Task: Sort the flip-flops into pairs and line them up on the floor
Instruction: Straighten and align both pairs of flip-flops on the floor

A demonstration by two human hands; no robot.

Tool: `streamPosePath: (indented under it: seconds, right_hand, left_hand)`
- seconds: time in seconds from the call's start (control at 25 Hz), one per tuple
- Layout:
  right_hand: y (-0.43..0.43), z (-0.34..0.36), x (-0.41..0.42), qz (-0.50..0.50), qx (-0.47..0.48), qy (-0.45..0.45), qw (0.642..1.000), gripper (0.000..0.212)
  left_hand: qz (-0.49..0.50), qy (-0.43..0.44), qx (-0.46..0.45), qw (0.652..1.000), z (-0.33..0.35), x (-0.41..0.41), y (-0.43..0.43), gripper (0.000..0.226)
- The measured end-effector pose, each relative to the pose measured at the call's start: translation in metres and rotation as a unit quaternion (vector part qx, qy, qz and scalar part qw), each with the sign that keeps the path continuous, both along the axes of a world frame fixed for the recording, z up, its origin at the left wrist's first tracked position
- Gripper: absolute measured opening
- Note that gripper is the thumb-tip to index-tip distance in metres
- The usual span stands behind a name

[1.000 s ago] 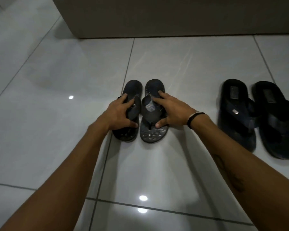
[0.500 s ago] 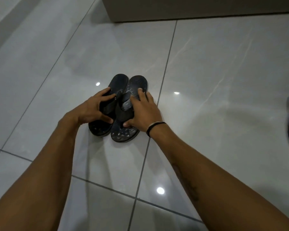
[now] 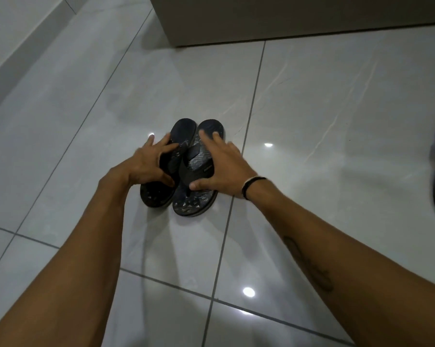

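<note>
Flip-flops, two dark patterned ones, the left flip-flop [image 3: 161, 169] and right flip-flop [image 3: 199, 171], lie touching side by side on the glossy tiled floor [image 3: 336, 121]. The left hand [image 3: 148, 165] and right hand [image 3: 221, 166] rest spread-fingered across their straps, fingers looser than half a second ago.

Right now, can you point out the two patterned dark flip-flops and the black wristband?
Left patterned dark flip-flop [image 3: 154, 197]: head view, on its heel end.
Right patterned dark flip-flop [image 3: 192, 205]: head view, on its printed heel end.
Black wristband [image 3: 252, 184]: head view, on the band across the right wrist.
</note>
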State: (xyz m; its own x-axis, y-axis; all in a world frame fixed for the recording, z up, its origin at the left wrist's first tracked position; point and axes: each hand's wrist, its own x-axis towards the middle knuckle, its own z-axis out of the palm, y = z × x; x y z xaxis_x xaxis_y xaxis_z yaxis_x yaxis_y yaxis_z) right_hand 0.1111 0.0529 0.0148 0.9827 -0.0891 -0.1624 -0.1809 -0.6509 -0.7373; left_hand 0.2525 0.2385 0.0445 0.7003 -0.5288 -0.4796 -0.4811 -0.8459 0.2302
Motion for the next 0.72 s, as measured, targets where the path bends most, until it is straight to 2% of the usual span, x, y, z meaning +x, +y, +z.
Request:
streamPosePath:
  seconds: [0.04,0.12,0.16,0.24,0.28,0.36,0.44,0.52,0.72]
  right_hand:
    - [-0.016,0.011,-0.007,-0.017,0.029,-0.045,0.998,0.129]
    - [-0.067,0.029,-0.032,-0.076,0.021,-0.165,0.983,0.119]
    - [-0.098,0.036,-0.051,-0.106,0.000,-0.210,0.972,0.113]
    - [-0.165,0.042,-0.101,-0.177,-0.053,-0.229,0.956,0.100]
    - [-0.201,0.043,-0.133,-0.218,-0.088,-0.206,0.950,0.092]
    - [-0.263,0.037,-0.193,-0.269,-0.169,-0.096,0.943,0.079]
    - [-0.304,0.028,-0.247,-0.275,-0.216,0.046,0.936,0.077]
    - [-0.326,0.021,-0.301,-0.314,-0.232,0.132,0.911,0.078]
    - [-0.335,-0.002,-0.365,-0.341,-0.222,0.142,0.902,0.083]
  left_hand:
    - [-0.013,-0.048,0.008,0.999,0.011,-0.002,-0.008,0.108]
    - [-0.031,-0.140,-0.065,0.988,0.035,-0.012,-0.041,0.108]
    - [-0.042,-0.162,-0.125,0.978,0.042,-0.023,-0.066,0.108]
    - [-0.077,-0.142,-0.229,0.960,0.043,-0.063,-0.129,0.105]
    - [-0.098,-0.107,-0.261,0.954,0.037,-0.090,-0.167,0.104]
    - [-0.123,-0.031,-0.283,0.951,0.015,-0.149,-0.237,0.105]
    - [-0.147,0.031,-0.263,0.953,-0.013,-0.206,-0.290,0.108]
    - [-0.200,0.067,-0.240,0.948,-0.035,-0.255,-0.332,0.112]
    - [-0.230,0.072,-0.248,0.938,-0.061,-0.310,-0.378,0.124]
